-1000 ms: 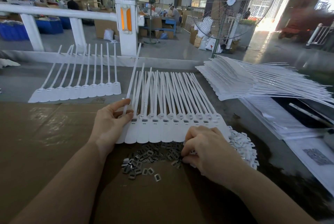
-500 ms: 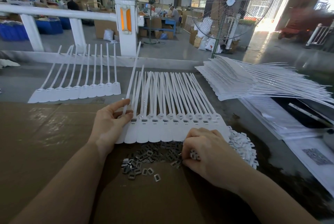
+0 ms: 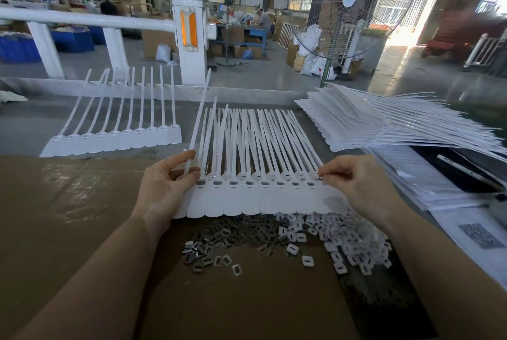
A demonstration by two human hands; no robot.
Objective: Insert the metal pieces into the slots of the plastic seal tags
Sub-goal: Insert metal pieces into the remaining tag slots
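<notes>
2 hands are at work here, and from where I sit the job is at the far right end of the fanned row of seal tags (image 3: 263, 194). My right hand (image 3: 359, 183) pinches a small metal piece (image 3: 320, 177) between thumb and forefinger, right at the slot of the last tag at about 3 o'clock of the row. My left hand (image 3: 164, 188) grips the row's left edge at 9 o'clock, thumb on the tag head and fingers curled around the raised strap (image 3: 197, 120)

I judge the step in hand to be seating that piece. To do it well I would keep the left hand pressing so the overlapped heads do not slide, bring the piece down flat and square to the slot, and push only once it sits inside the rim. I cannot tell from here which face of the piece is up, so I would check that before pressing. The slots toward 9 o'clock look dark, probably already filled

The supply lies just below the row: a loose heap of metal pieces (image 3: 219, 241) at 6 o'clock on the cardboard-covered bench (image 3: 68, 216), with white plastic caps (image 3: 348, 241) beside it at 4 o'clock. A second row of tags (image 3: 118, 139) sits at 10 o'clock, and a stack of tags (image 3: 384, 123) at 2 o'clock
</notes>
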